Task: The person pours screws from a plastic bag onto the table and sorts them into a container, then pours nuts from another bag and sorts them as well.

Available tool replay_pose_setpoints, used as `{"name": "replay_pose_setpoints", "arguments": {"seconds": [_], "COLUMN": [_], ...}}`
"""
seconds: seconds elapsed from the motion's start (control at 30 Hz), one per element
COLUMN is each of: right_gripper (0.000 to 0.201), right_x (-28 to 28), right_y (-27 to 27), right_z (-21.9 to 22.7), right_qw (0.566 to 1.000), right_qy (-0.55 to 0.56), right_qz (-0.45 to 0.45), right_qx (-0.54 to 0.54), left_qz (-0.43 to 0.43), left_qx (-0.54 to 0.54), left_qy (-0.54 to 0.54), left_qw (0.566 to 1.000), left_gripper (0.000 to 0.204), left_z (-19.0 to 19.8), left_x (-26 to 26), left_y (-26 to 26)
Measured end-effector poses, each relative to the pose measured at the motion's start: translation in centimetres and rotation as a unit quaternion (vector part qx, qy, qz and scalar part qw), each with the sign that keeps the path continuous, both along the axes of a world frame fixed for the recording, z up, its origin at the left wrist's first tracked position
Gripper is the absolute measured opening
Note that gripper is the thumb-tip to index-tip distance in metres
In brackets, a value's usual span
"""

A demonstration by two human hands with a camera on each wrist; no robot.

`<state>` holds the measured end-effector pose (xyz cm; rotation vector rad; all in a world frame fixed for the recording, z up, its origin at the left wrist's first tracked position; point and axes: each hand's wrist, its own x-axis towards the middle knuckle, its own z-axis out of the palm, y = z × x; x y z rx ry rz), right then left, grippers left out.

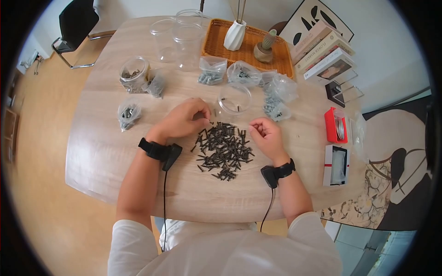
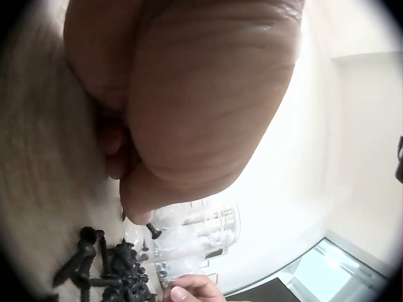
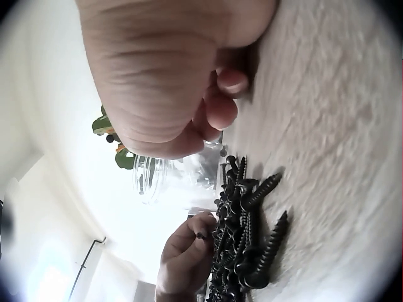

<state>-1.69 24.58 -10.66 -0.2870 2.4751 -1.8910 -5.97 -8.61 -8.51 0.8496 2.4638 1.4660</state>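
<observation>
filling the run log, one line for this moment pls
left hand: pinches one screw | right hand: curled, empty | screw pile: between hands | open jar: behind pile

Screw pile (image 1: 223, 149) on table (image 1: 115, 152), between hands; jar (image 1: 234, 99) behind.
</observation>
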Motion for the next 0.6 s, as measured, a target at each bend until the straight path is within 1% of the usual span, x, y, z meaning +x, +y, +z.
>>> {"name": "replay_pose_setpoints", "arguments": {"seconds": [0.03, 0.07, 0.1, 0.13, 0.17, 0.23, 0.27, 0.33, 0.4, 0.47, 0.53, 0.57, 0.6], "right_gripper": [0.009, 0.010, 0.010, 0.011, 0.012, 0.012, 0.012, 0.012, 0.012, 0.011, 0.012, 0.015, 0.015], "right_x": [0.0, -0.1, -0.2, -0.2, -0.3, -0.3, -0.2, -0.3, -0.3, -0.5, -0.5, -0.6, -0.7], "right_y": [-0.1, -0.1, -0.1, -0.1, -0.1, -0.2, -0.2, -0.2, -0.2, 0.0, 0.2, 0.2, 0.1], "right_z": [0.7, 1.0, 1.1, 1.1, 1.1, 1.2, 1.2, 1.4, 1.3, 1.1, 1.1, 1.1, 1.2], "right_qw": [0.997, 0.988, 0.989, 0.985, 0.982, 0.984, 0.985, 0.984, 0.984, 0.985, 0.983, 0.981, 0.981], "right_qy": [0.046, 0.093, 0.093, 0.105, 0.118, 0.103, 0.085, 0.089, 0.091, 0.094, 0.100, 0.106, 0.108], "right_qz": [0.021, 0.043, 0.041, 0.058, 0.075, 0.077, 0.080, 0.082, 0.083, 0.083, 0.092, 0.101, 0.100], "right_qx": [0.056, 0.112, 0.111, 0.120, 0.128, 0.127, 0.126, 0.128, 0.129, 0.122, 0.124, 0.125, 0.124], "left_qz": [0.016, 0.014, 0.017, 0.020, 0.019, 0.021, 0.021, 0.024, 0.029, 0.032, 0.036, 0.036, 0.057], "left_qx": [0.014, 0.013, 0.031, 0.047, 0.046, 0.121, 0.121, 0.158, 0.165, 0.171, 0.209, 0.208, 0.243], "left_qy": [-0.059, -0.058, -0.105, -0.151, -0.150, -0.173, -0.174, -0.218, -0.207, -0.195, -0.236, -0.235, -0.228], "left_qw": [0.998, 0.998, 0.994, 0.987, 0.987, 0.977, 0.977, 0.963, 0.964, 0.965, 0.948, 0.949, 0.941], "left_gripper": [0.011, 0.011, 0.010, 0.009, 0.009, 0.008, 0.008, 0.008, 0.008, 0.008, 0.011, 0.011, 0.012], "left_z": [0.3, 0.4, 0.6, 0.7, 0.6, 0.2, 0.0, -0.3, -1.0, -0.9, -0.5, -0.2, 0.1], "left_x": [0.1, 0.1, 0.1, 0.0, 0.0, 0.0, 0.0, -0.2, -0.4, -0.4, -0.4, -0.3, -0.3], "left_y": [0.0, 0.0, -0.1, -0.1, -0.1, -0.1, -0.1, -0.2, -0.2, -0.2, -0.3, -0.2, -0.1]}}
